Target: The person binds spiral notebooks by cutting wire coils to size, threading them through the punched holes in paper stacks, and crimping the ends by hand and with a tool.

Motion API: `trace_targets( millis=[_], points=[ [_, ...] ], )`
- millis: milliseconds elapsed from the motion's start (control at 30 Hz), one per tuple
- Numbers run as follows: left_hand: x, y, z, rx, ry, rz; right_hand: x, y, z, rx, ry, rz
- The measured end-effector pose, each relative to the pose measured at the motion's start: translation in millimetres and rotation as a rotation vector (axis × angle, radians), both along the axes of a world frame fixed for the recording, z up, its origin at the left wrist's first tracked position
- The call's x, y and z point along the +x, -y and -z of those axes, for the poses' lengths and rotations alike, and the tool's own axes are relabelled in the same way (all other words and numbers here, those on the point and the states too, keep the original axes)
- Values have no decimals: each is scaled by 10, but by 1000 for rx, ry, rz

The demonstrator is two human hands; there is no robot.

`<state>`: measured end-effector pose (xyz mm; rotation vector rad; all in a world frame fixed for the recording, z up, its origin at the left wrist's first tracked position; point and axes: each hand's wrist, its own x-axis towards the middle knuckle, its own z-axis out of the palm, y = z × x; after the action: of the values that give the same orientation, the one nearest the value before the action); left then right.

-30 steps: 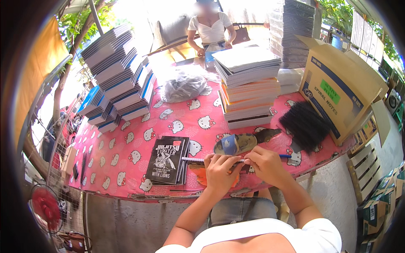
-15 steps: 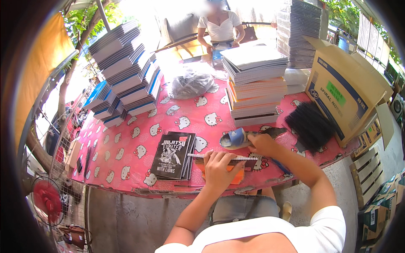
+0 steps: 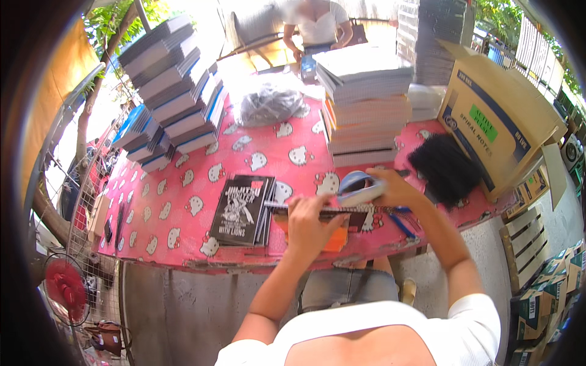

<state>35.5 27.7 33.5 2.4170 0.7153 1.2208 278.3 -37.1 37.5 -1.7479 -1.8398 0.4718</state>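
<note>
My left hand [image 3: 307, 222] is closed around a spiral notebook [image 3: 351, 216], holding it on edge near the table's front with the bound edge up. Orange paper shows below its fingers. My right hand [image 3: 390, 188] grips what looks like a blue-strapped slipper [image 3: 360, 189] with a pale sole, just above the notebook's bound edge; motion blurs it. Left of my left hand lies a small stack of black-covered notebooks [image 3: 241, 210]. A blue-handled tool [image 3: 403, 224], perhaps pliers, lies on the table beneath my right forearm.
A pink patterned cloth covers the table [image 3: 183, 210]. Tall notebook stacks stand at the left [image 3: 177, 91] and centre back [image 3: 366, 116]. Black binding coils [image 3: 448, 168] lie beside an open carton [image 3: 494, 122] at right. A grey plastic bag [image 3: 268, 107] lies behind; another person [image 3: 317, 27] stands opposite.
My right hand has lifted and tilted the slipper, bringing it over the notebook's bound edge. My left hand keeps hold of the notebook. The whole view has shifted slightly.
</note>
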Motion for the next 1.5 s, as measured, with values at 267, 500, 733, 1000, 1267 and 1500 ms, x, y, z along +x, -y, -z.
trace_targets(
  millis=[267,500,733,1000,1267,1500],
  points=[
    [-295,-184,-40,-49,-263,-233,76,-328,333,109,-131,65],
    [-362,-371,36,-285,-27,-70,-228,-382,45,122,-435,-155],
    [-538,-447,104,-97,76,-223,-345,-770,152,58,-64,74],
    [-597,-479,383,-811,676,176,-553,-844,54,10,-937,-268],
    [-702,-579,472,-918,697,117,-559,-917,242,-18,-216,-164],
    [-433,-532,112,-561,589,239,-757,-191,-608,388,-77,51]
  ],
)
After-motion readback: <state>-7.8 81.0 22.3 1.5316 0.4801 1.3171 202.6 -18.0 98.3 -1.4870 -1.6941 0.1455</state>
